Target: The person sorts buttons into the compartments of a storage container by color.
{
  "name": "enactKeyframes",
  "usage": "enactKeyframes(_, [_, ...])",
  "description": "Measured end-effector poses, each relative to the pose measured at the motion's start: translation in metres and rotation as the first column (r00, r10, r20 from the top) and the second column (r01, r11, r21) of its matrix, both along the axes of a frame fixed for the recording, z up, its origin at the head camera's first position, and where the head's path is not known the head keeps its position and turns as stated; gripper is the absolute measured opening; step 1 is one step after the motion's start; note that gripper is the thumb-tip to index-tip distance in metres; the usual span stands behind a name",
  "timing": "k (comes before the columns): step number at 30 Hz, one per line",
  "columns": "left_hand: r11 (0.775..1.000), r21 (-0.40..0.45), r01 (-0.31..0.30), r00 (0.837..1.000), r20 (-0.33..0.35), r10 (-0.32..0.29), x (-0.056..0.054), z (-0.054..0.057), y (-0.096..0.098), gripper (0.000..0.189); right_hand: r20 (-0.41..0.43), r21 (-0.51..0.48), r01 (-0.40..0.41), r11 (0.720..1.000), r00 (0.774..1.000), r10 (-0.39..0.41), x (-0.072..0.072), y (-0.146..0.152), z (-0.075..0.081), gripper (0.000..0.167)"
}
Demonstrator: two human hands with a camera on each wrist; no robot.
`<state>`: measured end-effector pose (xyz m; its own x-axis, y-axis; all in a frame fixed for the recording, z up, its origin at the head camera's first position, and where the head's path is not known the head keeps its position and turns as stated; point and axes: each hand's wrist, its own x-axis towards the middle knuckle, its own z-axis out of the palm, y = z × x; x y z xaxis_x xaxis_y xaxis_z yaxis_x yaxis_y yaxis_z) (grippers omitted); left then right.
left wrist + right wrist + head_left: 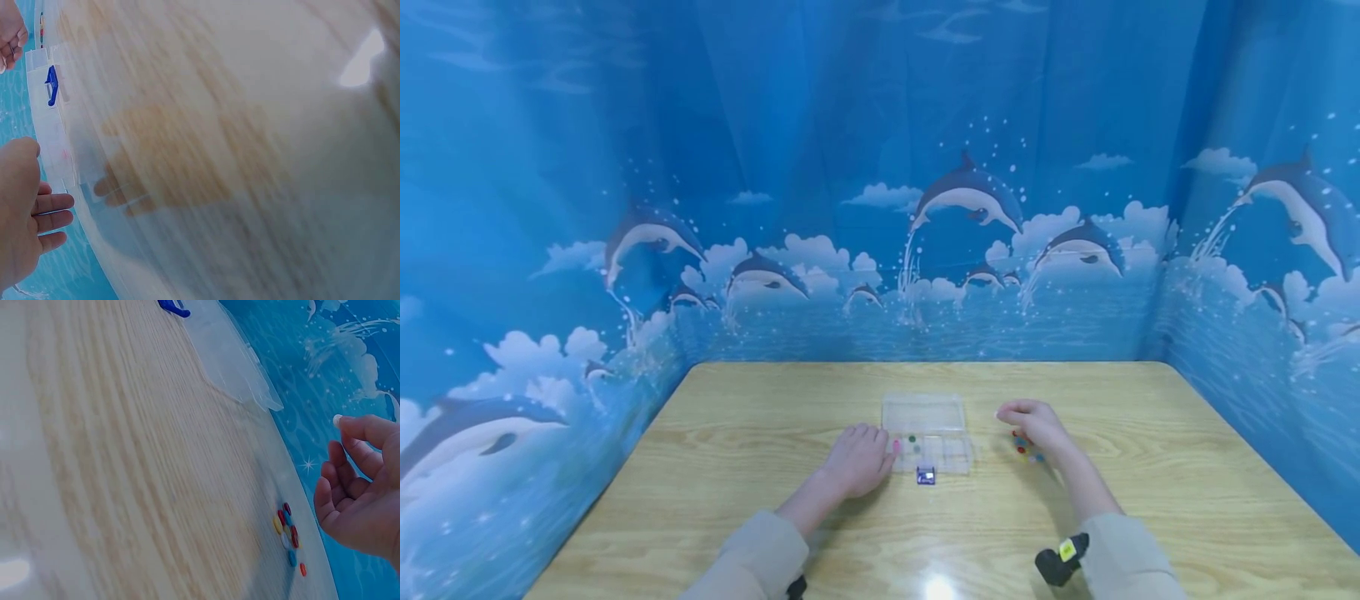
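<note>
A clear plastic compartment box (955, 454) lies with its lid (922, 412) raised at the back and a blue latch (52, 85) at its front. Pink (897, 447) and green pieces (912, 438) sit in its left compartments. At the box's left end rests my left hand (859, 460), its fingers loosely extended by the edge in the left wrist view. My right hand (365, 481) pinches a small white disc-like piece (337, 420) between thumb and forefinger, raised to the right of the box. Below that hand lies a cluster of small coloured discs (287, 526).
The wood-grain table (760, 400) carries the box near its middle. A blue dolphin-print curtain (850, 125) stands along the table's back and both sides. A black wrist camera (1060, 562) sits at the right sleeve.
</note>
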<state>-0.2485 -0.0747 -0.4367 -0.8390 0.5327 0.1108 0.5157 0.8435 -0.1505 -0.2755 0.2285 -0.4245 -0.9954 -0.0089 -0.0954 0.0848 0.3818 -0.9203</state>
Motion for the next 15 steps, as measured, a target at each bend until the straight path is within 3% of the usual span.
enactKeyframes(15, [1.000,0.002,0.004,1.000,0.008,-0.004,-0.002,-0.003,-0.001,0.038,-0.063,0.022,-0.030,0.999,0.998,0.031,-0.003,-0.034,-0.004,0.021])
